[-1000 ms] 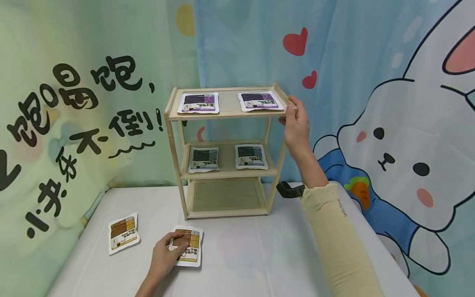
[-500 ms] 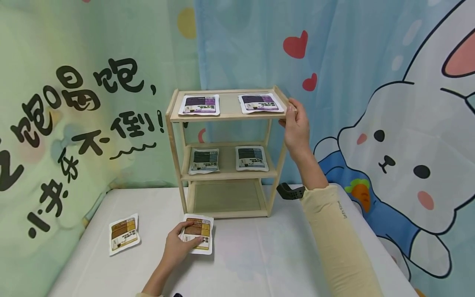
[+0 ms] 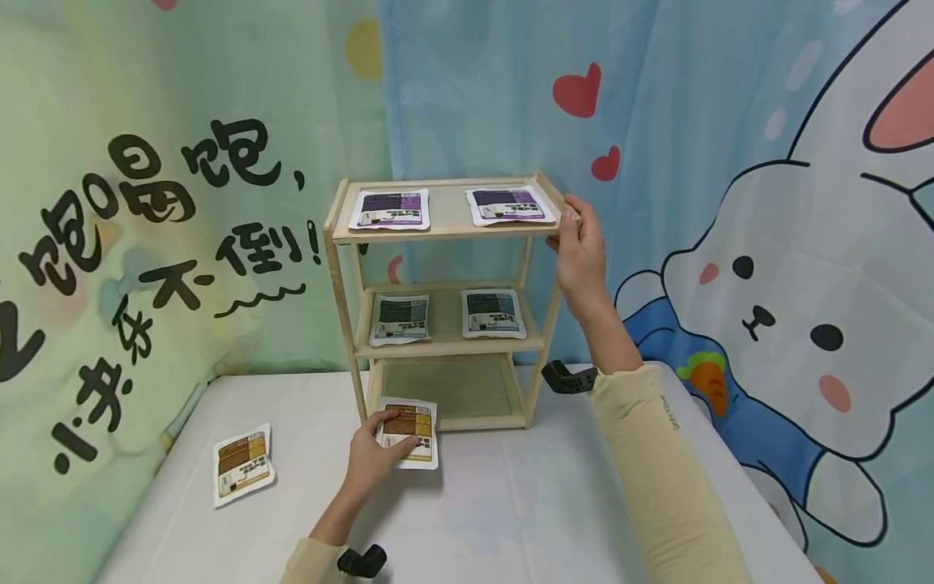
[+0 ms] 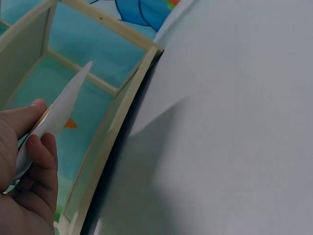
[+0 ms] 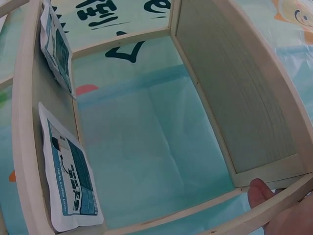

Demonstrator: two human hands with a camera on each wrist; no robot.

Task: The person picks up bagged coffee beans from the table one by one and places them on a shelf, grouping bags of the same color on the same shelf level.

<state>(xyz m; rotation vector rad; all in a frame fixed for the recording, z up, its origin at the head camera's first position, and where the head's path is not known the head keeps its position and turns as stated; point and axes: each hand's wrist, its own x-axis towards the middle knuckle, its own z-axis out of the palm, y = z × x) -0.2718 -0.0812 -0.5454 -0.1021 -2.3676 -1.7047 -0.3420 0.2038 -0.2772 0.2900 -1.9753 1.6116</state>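
My left hand [image 3: 370, 456] pinches a white pouch with a brown and yellow label [image 3: 410, 438] between thumb and fingers. In the head view this pouch overlaps the front edge of the bottom shelf. The left wrist view shows the pouch [image 4: 61, 107] edge-on, raised above the white cloth beside the shelf frame. My right hand [image 3: 581, 258] grips the right end of the wooden rack's top shelf [image 3: 448, 235]. In the right wrist view, a fingertip [image 5: 259, 192] shows behind the wooden rail. A second brown and yellow pouch [image 3: 244, 465] lies on the cloth at the left.
Two purple-labelled pouches, one at left [image 3: 390, 209] and one at right [image 3: 511, 205], lie on the top shelf. Two teal-labelled pouches, left [image 3: 400, 318] and right [image 3: 493, 314], lie on the middle shelf. Printed curtains [image 3: 467, 97] hang behind the white-covered table [image 3: 511, 519].
My left hand has carried the brown and yellow pouch forward and to the right, from over the cloth to the bottom shelf's front edge. My right hand keeps its grip on the rack.
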